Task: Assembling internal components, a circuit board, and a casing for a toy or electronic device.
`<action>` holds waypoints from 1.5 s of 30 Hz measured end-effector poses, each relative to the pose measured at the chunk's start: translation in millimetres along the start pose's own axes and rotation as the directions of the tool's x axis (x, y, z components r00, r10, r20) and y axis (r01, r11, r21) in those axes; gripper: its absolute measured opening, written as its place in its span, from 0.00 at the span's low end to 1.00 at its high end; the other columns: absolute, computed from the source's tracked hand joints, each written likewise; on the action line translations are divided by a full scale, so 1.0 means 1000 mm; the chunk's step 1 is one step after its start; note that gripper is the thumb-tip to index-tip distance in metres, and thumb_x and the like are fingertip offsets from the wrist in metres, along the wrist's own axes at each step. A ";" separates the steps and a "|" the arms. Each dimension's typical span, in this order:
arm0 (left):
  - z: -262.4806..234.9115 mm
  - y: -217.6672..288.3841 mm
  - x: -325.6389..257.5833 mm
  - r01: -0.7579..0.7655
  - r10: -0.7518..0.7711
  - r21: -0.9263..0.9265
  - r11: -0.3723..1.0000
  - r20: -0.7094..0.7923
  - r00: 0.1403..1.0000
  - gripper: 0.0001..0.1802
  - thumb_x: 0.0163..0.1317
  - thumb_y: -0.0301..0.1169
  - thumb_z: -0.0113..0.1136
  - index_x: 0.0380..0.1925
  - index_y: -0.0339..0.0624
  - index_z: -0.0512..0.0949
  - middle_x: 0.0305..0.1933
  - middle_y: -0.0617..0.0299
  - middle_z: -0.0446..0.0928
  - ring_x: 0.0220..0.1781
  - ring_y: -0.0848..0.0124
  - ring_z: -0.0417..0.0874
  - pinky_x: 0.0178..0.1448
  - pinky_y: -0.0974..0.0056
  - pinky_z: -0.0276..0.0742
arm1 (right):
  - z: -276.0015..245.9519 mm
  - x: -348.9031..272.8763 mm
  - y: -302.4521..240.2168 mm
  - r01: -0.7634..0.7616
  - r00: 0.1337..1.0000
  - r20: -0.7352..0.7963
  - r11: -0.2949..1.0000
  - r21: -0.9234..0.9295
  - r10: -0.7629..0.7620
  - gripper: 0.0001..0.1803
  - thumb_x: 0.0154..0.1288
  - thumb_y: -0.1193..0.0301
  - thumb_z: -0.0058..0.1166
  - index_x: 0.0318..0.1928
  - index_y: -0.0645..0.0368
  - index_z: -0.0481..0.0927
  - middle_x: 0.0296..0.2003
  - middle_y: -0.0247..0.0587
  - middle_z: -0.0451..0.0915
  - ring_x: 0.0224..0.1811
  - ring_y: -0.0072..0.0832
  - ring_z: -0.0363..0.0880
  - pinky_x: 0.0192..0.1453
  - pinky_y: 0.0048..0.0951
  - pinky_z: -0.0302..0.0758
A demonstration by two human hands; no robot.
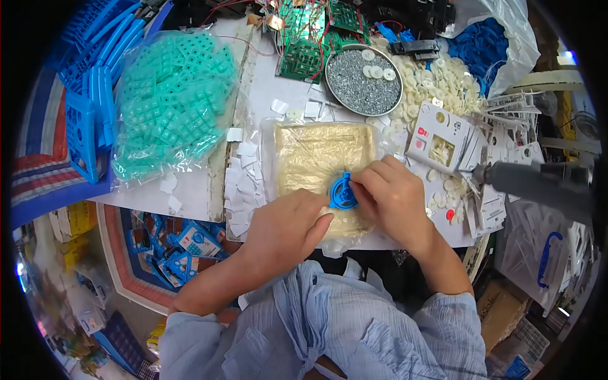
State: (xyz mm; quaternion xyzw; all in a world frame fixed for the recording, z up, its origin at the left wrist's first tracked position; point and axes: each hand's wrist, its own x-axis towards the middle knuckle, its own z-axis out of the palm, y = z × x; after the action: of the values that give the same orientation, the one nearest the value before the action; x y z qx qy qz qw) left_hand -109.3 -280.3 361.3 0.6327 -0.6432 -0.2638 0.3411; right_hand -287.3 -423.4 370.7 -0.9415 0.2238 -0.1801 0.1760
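A small blue round plastic part [344,192] with a ring-shaped frame is held between my two hands, over a tan pad [304,152] wrapped in clear plastic. My right hand [396,197] pinches its right edge between thumb and fingers. At its lower left edge, the curled fingers of my left hand [285,225] grip it, with the thumb lying below. The fingertips hide part of the blue piece's rim.
Beyond the pad stand a round dish [339,98] of small metal screws and green circuit boards [301,60]. Cream discs [437,88] and white printed panels [434,136] lie to the right. A bag of green keypads [174,101] sits left; a dark rod-like tool [538,187] juts in at right.
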 end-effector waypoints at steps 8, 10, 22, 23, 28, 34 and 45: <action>0.010 -0.008 -0.001 -0.329 0.317 0.230 0.916 0.088 0.944 0.24 0.58 0.33 0.70 0.54 0.37 0.81 0.60 0.54 0.79 0.63 0.59 0.80 0.62 0.50 0.75 | 0.014 0.009 0.006 0.063 0.993 0.102 0.993 -0.096 -0.054 0.07 0.52 0.71 0.64 0.30 0.54 0.78 0.29 0.35 0.77 0.38 0.34 0.79 0.33 0.34 0.78; 0.011 -0.007 -0.006 -0.351 0.295 0.338 0.873 0.206 0.933 0.26 0.59 0.38 0.69 0.55 0.35 0.81 0.62 0.54 0.78 0.68 0.59 0.77 0.67 0.47 0.70 | 0.013 0.007 0.008 0.071 0.993 0.102 0.994 -0.081 -0.063 0.08 0.52 0.71 0.64 0.30 0.54 0.77 0.29 0.35 0.76 0.38 0.34 0.79 0.34 0.34 0.78; 0.011 -0.005 0.000 -0.361 0.280 0.369 0.857 0.254 0.926 0.28 0.64 0.44 0.64 0.61 0.42 0.80 0.64 0.56 0.78 0.67 0.61 0.76 0.66 0.49 0.65 | -0.045 -0.072 0.055 -0.589 0.808 0.000 0.807 -0.030 0.590 0.12 0.62 0.71 0.67 0.47 0.57 0.85 0.34 0.43 0.82 0.33 0.38 0.83 0.38 0.37 0.79; 0.012 -0.004 0.001 -0.359 0.280 0.360 0.861 0.253 0.926 0.29 0.63 0.44 0.65 0.61 0.42 0.80 0.64 0.56 0.78 0.67 0.61 0.76 0.65 0.49 0.66 | -0.048 -0.073 0.055 -0.601 0.797 0.019 0.797 -0.065 0.603 0.12 0.62 0.70 0.67 0.46 0.57 0.85 0.34 0.43 0.82 0.32 0.38 0.83 0.38 0.38 0.79; 0.013 -0.006 -0.001 -0.327 0.267 0.340 0.882 0.213 0.940 0.31 0.59 0.43 0.68 0.62 0.42 0.79 0.63 0.55 0.77 0.69 0.59 0.75 0.65 0.45 0.66 | -0.031 -0.064 0.060 -0.448 0.887 0.024 0.872 -0.199 0.461 0.08 0.63 0.71 0.65 0.41 0.58 0.84 0.34 0.45 0.81 0.34 0.45 0.83 0.39 0.42 0.78; -0.029 -0.020 -0.018 -0.242 0.257 0.289 0.926 -0.015 0.966 0.28 0.58 0.39 0.68 0.60 0.47 0.81 0.68 0.53 0.75 0.73 0.54 0.72 0.69 0.40 0.67 | -0.032 -0.066 0.061 -0.511 0.849 0.067 0.847 -0.148 0.524 0.08 0.63 0.75 0.63 0.43 0.61 0.84 0.33 0.49 0.82 0.34 0.44 0.84 0.39 0.40 0.78; -0.271 -0.132 -0.048 0.699 -0.194 0.588 0.408 -0.692 0.695 0.24 0.55 0.36 0.75 0.50 0.38 0.79 0.49 0.48 0.77 0.51 0.47 0.81 0.54 0.48 0.78 | -0.031 -0.071 0.067 -0.506 0.838 0.188 0.859 -0.077 0.511 0.15 0.62 0.75 0.63 0.50 0.60 0.80 0.40 0.46 0.79 0.40 0.38 0.80 0.47 0.36 0.75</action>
State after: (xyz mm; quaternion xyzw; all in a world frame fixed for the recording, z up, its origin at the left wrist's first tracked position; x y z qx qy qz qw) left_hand 181.6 -215.4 424.6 0.9136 -0.3635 0.1656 0.0760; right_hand -384.0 -452.9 351.7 -0.8637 0.4488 -0.0275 0.2278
